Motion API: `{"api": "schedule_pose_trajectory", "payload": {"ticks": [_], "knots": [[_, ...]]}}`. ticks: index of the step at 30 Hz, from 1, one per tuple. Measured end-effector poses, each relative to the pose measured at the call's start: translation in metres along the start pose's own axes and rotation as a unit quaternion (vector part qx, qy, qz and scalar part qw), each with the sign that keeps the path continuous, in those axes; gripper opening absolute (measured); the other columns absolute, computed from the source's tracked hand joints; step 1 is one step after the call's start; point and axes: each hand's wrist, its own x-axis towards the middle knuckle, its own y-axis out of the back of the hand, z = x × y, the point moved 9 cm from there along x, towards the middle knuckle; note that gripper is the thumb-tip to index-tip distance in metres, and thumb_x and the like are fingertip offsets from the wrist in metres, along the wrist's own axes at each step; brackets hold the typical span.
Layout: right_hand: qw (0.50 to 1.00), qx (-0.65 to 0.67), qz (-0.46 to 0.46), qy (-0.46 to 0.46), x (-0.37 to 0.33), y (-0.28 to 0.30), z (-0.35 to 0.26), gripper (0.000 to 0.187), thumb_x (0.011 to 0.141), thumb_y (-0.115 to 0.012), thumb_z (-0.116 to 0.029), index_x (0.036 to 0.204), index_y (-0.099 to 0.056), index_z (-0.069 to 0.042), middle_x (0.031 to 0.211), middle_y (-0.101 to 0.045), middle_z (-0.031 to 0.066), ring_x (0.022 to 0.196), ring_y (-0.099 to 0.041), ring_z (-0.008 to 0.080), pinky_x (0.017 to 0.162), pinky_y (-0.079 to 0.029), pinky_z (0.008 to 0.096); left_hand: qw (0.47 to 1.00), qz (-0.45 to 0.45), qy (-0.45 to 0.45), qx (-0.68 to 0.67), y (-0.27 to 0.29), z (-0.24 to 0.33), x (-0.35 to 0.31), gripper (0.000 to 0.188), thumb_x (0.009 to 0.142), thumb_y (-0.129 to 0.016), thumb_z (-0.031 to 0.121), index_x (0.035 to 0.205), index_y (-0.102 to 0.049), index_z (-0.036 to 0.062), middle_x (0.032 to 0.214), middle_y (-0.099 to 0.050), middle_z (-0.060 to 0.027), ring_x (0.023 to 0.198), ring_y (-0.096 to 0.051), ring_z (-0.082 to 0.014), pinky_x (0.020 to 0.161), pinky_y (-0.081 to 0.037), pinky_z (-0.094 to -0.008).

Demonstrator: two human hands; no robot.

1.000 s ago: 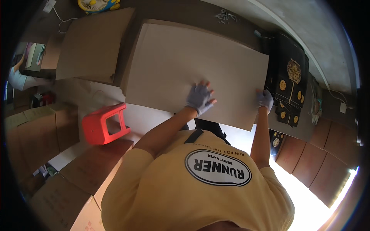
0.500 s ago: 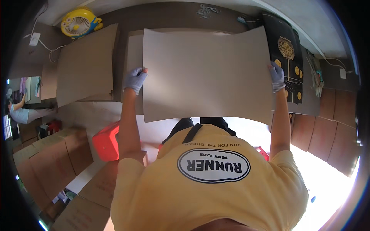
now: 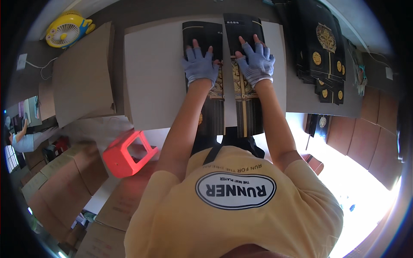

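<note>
As the left black strip (image 3: 218,87) and right black strip (image 3: 241,89) lie just apart on the pale board (image 3: 150,77), long sides running front to back, the left hand (image 3: 200,66) covers one, the right hand (image 3: 257,64) the other, fingers spread.

The yellow T-shirt (image 3: 232,225) bears a white oval (image 3: 235,191); the gloves (image 3: 200,69) are grey-blue.

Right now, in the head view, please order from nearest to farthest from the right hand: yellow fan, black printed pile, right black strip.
1. Right black strip: directly under the right hand.
2. Black printed pile: to the hand's right.
3. Yellow fan: at the picture's upper left.
</note>
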Motion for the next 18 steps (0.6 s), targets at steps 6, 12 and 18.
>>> {"api": "schedule_pose_trajectory", "payload": {"ticks": [6, 12, 18], "knots": [[0.997, -0.063, 0.049, -0.023, 0.002, -0.033, -0.005, 0.055, 0.089, -0.049, -0.057, 0.14, -0.046, -0.037, 0.154, -0.029, 0.0163, 0.143, -0.017, 0.0456, 0.103, -0.015, 0.0748, 0.997, 0.054, 0.063, -0.004, -0.022, 0.002, 0.01, 0.042, 0.094, -0.045, 0.047, 0.135, -0.051, 0.0392, 0.157, -0.025, -0.0153, 0.14, -0.022, -0.0466, 0.106, -0.022, -0.0627], [0.995, -0.089, 0.037, 0.015, -0.009, -0.075, -0.013, 0.053, 0.091, -0.048, -0.053, 0.141, -0.045, -0.036, 0.155, -0.027, 0.014, 0.143, -0.013, 0.0476, 0.1, -0.009, 0.0793, 0.99, 0.137, 0.041, 0.005, -0.025, 0.006, 0.001, 0.039, 0.092, -0.052, 0.043, 0.131, -0.055, 0.0414, 0.155, -0.029, -0.0142, 0.137, -0.027, -0.0463, 0.103, -0.027, -0.0603], [0.994, -0.097, 0.043, 0.032, -0.014, -0.074, -0.02, 0.059, 0.09, -0.048, -0.046, 0.144, -0.042, -0.023, 0.154, -0.026, 0.0195, 0.142, -0.017, 0.046, 0.108, -0.011, 0.0708, 0.988, 0.154, 0.014, 0.021, -0.028, 0.007, -0.004, 0.04, 0.091, -0.054, 0.041, 0.131, -0.055, 0.0398, 0.152, -0.034, -0.0137, 0.134, -0.03, -0.0456, 0.103, -0.027, -0.0595]]}}
